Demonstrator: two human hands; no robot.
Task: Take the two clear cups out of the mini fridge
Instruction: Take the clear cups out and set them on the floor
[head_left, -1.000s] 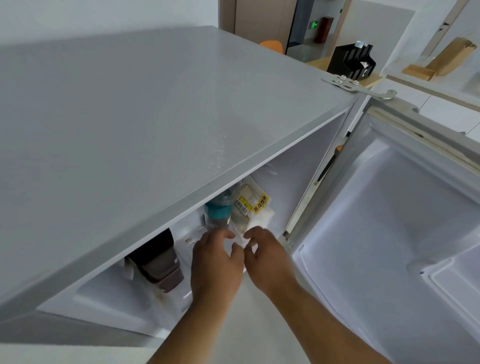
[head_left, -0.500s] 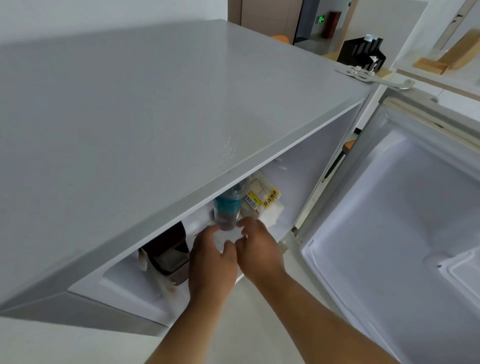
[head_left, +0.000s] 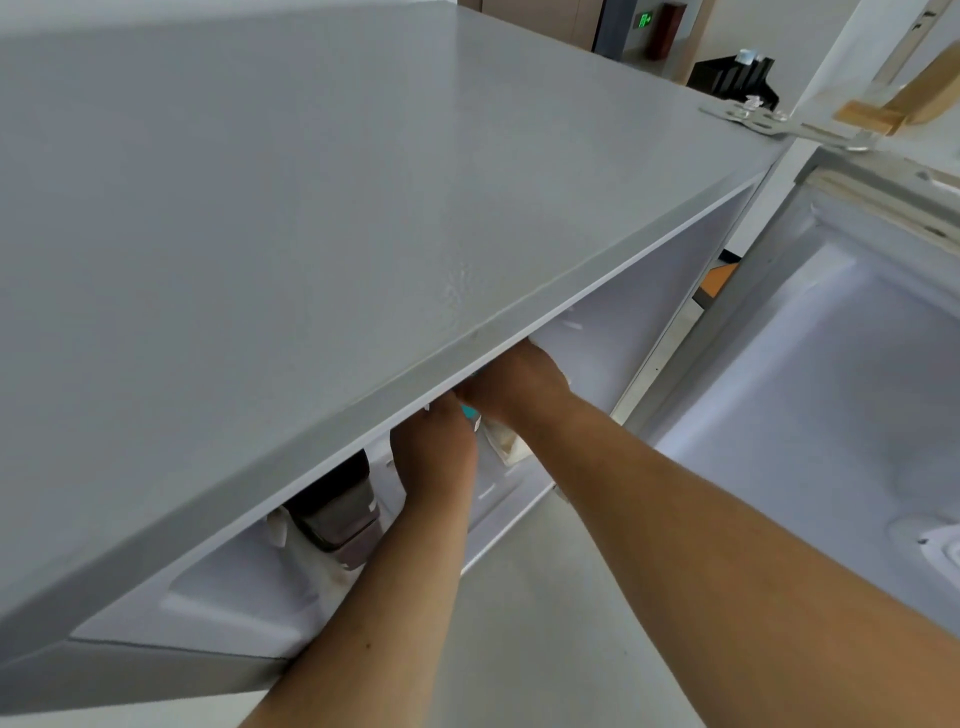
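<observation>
Both my hands reach into the open grey mini fridge (head_left: 322, 218), under its top edge. My left hand (head_left: 434, 449) is on the left and my right hand (head_left: 514, 387) is higher, to its right. Their fingertips are hidden by the fridge top. A bit of teal, part of a bottle (head_left: 470, 413), shows between the hands. The clear cups are not visible, and I cannot tell whether either hand grips anything.
A dark container with a grey lid (head_left: 337, 512) sits inside the fridge at the left. A pale packet (head_left: 506, 441) lies under my right wrist. The fridge door (head_left: 831, 389) stands open on the right. A metal hinge (head_left: 753, 117) sits at the top corner.
Both hands have gone deeper and higher into the fridge. The teal bottle and yellow-labelled packet, plain before, are now mostly covered by the hands. The camera has come closer.
</observation>
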